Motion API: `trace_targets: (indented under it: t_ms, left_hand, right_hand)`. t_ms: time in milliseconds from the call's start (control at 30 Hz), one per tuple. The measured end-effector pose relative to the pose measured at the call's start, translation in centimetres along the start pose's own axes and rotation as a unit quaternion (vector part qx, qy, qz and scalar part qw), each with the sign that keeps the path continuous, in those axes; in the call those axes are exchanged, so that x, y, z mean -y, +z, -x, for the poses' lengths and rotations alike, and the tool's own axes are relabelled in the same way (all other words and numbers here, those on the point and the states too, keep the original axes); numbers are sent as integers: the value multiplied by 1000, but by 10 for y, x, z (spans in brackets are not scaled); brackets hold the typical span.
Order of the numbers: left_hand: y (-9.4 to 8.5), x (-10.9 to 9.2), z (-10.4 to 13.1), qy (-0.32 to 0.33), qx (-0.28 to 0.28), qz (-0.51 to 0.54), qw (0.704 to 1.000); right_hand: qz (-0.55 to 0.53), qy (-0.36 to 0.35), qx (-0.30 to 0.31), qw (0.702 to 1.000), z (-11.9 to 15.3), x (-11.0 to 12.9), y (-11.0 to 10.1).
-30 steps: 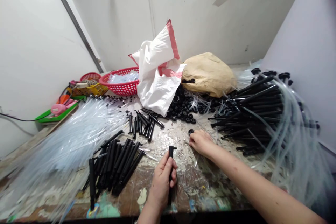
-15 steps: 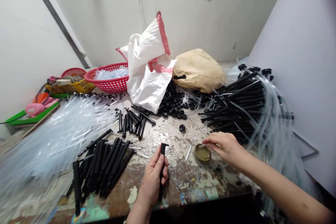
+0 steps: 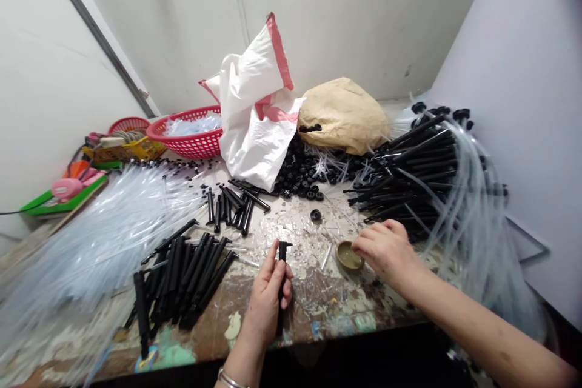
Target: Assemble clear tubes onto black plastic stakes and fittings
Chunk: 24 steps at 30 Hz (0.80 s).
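My left hand (image 3: 268, 294) is wrapped round a black plastic tube (image 3: 282, 254), which stands nearly upright near the front of the table with a short side spout at its top. At the right rim of a small round bowl (image 3: 350, 256) is my right hand (image 3: 384, 251), its fingers pinched together. A short, thin clear tube showed at those fingertips a moment ago; the hand now hides it. Yellowish liquid appears to lie in the bowl. Another short clear tube (image 3: 326, 257) rests between the bowl and my left hand. Beyond it lies a black round cap (image 3: 315, 215).
Black tubes (image 3: 191, 282) are heaped at left front, beside a wide spread of long clear tubes (image 3: 104, 236). A white sack (image 3: 254, 127), a red basket (image 3: 191, 144) and a tan bag (image 3: 343, 118) stand behind. Black tubes with clear hoses (image 3: 418, 170) fill the right.
My right hand has turned and its fingertips have dipped closer to the bowl, so the thin clear tube is hidden. My left hand still holds the black tube. The view has shifted slightly.
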<state>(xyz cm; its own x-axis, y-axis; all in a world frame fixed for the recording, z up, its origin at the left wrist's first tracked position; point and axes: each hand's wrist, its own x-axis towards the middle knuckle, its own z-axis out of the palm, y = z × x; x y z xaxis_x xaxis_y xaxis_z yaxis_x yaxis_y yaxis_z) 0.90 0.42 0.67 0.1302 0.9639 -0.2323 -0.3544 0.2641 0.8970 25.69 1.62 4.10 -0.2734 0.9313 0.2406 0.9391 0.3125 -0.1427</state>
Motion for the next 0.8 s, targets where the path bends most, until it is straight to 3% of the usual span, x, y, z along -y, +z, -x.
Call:
trace_targets:
  t_ms: [100, 200, 267, 333, 433, 600, 800]
  left_hand:
    - [1, -1, 0, -10, -3, 3, 1000]
    - [-1, 0, 0, -18, 6, -2, 1000]
    - [-2, 1, 1, -19, 13, 6, 1000]
    - [-3, 1, 2, -19, 19, 18, 999]
    - [-4, 2, 2, -12, 23, 22, 999]
    - [-6, 4, 1, -6, 39, 22, 999]
    - [-7, 4, 1, -18, 42, 26, 999]
  right_hand:
    - [-144, 75, -28, 986, 2, 5, -5]
    - [-348, 160, 15, 924, -2, 25, -5]
    - [-436, 176, 51, 881, -8, 43, -2]
    - [-474, 160, 56, 864, -14, 59, 5]
    - [-469, 123, 26, 874, -23, 72, 16]
    - [-412, 95, -12, 906, -30, 73, 25]
    - [-397, 85, -26, 914, -30, 73, 27]
